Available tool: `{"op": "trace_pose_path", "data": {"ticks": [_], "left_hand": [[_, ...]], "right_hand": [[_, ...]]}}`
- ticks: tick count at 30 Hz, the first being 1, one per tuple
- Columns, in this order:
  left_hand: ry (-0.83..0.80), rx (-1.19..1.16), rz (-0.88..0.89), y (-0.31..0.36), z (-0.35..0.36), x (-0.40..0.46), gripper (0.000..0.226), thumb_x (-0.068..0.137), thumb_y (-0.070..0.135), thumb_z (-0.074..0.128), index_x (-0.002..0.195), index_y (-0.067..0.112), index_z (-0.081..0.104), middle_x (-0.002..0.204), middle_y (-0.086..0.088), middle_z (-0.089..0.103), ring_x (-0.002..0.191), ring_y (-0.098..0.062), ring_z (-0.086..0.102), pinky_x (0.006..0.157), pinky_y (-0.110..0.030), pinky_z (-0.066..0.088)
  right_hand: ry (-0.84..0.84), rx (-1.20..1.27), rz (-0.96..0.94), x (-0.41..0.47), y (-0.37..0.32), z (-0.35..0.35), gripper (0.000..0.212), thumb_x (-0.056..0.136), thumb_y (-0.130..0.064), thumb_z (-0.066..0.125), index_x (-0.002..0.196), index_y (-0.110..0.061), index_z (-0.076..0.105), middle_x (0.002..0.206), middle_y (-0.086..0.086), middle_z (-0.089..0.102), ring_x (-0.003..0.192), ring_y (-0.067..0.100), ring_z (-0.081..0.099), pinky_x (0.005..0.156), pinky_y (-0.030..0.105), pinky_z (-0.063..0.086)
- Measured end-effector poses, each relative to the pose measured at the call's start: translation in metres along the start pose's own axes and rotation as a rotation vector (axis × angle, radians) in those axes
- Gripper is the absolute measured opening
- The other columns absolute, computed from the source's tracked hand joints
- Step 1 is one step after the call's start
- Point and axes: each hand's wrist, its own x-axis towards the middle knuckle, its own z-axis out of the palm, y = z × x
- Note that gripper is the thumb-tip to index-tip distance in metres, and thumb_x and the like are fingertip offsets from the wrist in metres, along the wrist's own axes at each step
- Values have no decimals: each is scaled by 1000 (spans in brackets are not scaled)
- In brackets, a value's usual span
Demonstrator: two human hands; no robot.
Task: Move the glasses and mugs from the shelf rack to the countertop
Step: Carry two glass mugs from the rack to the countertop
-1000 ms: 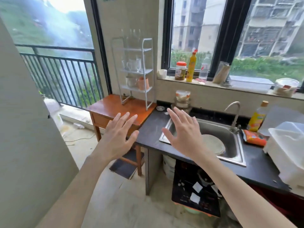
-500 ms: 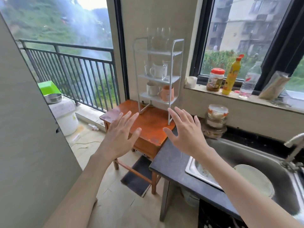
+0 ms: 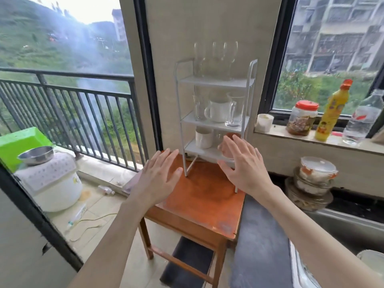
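Both arms reach forward from the bottom edge, palms facing away, fingers spread wide, nothing held in either. Left hand (image 3: 159,177) hovers over the left front part of the wooden side table (image 3: 199,206). Right hand (image 3: 243,165) is raised in front of the rack's bottom tier, partly covering what stands there; can't tell whether it touches anything.

Dark countertop (image 3: 259,242) runs along the right side of the table, butted against it, bare in the visible strip. Steel sink (image 3: 342,227) further right, a pale round dish at its lower right corner, mostly cut off.

White three-tier shelf rack (image 3: 216,123) stands on the back of the table, against the wall between the balcony door and the window.
- Bottom tier: white mug (image 3: 204,138) at left, a clear glass (image 3: 219,136) next to it, an orange-pink mug (image 3: 228,146) mostly hidden behind the right hand.
- Middle tier: clear glass at left, white mug with handle (image 3: 218,111) in the centre, clear handled glass mug (image 3: 235,113) at right front.
- Top tier: several tall clear stemmed glasses (image 3: 216,59); exact count hard to tell, they overlap.

Stack of lidded bowls (image 3: 311,183) sits at the back of the counter, right of the rack. Window sill above holds a small white cup (image 3: 264,122), a red-lidded jar (image 3: 302,118), a yellow bottle (image 3: 332,111) and a clear plastic bottle (image 3: 362,118).

Left, on the balcony floor: white cooker-like appliance (image 3: 56,181) with a steel bowl (image 3: 35,155) on top, railing (image 3: 68,113) behind.
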Motion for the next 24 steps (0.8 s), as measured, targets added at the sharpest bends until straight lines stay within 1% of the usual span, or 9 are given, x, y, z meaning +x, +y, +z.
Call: {"op": "trace_pose_path", "data": {"ticks": [4, 7, 9, 11, 13, 16, 20, 22, 24], "left_hand": [[-12, -68, 53, -29, 9, 51, 56, 93, 49, 29, 145, 35, 14, 157, 6, 12, 144, -12, 1, 117, -41, 6], [-11, -133, 80, -46, 22, 88, 56, 92, 51, 30, 144, 36, 15, 157, 7, 11, 144, -11, 1, 115, -36, 4], [-19, -176, 76, -55, 31, 113, 58, 91, 53, 30, 144, 36, 15, 157, 7, 10, 144, -11, 1, 115, -34, 5], [-42, -177, 92, -61, 37, 139, 59, 90, 54, 29, 145, 36, 13, 157, 7, 9, 144, -12, 2, 117, -38, 7], [-46, -187, 111, -65, 41, 168, 60, 91, 53, 31, 145, 35, 12, 157, 5, 11, 144, -14, 4, 117, -41, 10], [-32, -283, 98, -64, 43, 213, 61, 91, 52, 33, 145, 31, 14, 157, 5, 13, 143, -14, 7, 116, -39, 11], [-49, -474, 50, -56, 53, 263, 62, 91, 50, 37, 145, 27, 16, 155, 3, 19, 142, -15, 15, 112, -35, 16], [-37, -517, 28, -52, 62, 283, 62, 92, 49, 38, 145, 23, 19, 153, 1, 25, 140, -16, 21, 112, -36, 19], [2, -535, 14, -47, 70, 298, 58, 93, 46, 39, 143, 19, 26, 148, -2, 36, 136, -18, 30, 109, -35, 26]], "right_hand": [[36, 28, 67, 42, 6, 19, 64, 90, -41, 47, 145, -22, 22, 153, 6, 26, 141, 25, 20, 114, 43, 23], [39, 106, 127, 67, 16, 35, 62, 90, -39, 48, 144, -23, 23, 151, 1, 29, 138, 23, 24, 107, 38, 30], [55, 157, 165, 84, 24, 44, 62, 89, -38, 48, 144, -25, 22, 149, -1, 31, 135, 22, 26, 100, 31, 30], [75, 187, 205, 107, 34, 50, 65, 89, -37, 50, 144, -22, 20, 149, 1, 30, 135, 22, 27, 97, 27, 25], [92, 214, 253, 131, 42, 54, 67, 89, -36, 52, 145, -19, 19, 150, 4, 29, 136, 23, 27, 102, 28, 25], [129, 248, 281, 161, 52, 61, 67, 91, -34, 50, 146, -16, 16, 151, 7, 27, 138, 23, 26, 108, 32, 23], [159, 475, 441, 188, 61, 68, 68, 90, -35, 52, 145, -13, 18, 147, 10, 36, 135, 23, 34, 110, 37, 29], [164, 590, 506, 198, 65, 70, 65, 90, -38, 52, 143, -13, 24, 141, 8, 45, 129, 22, 42, 105, 35, 36], [186, 636, 531, 206, 67, 71, 59, 89, -40, 51, 139, -14, 33, 132, 6, 52, 121, 20, 49, 93, 29, 39]]}}
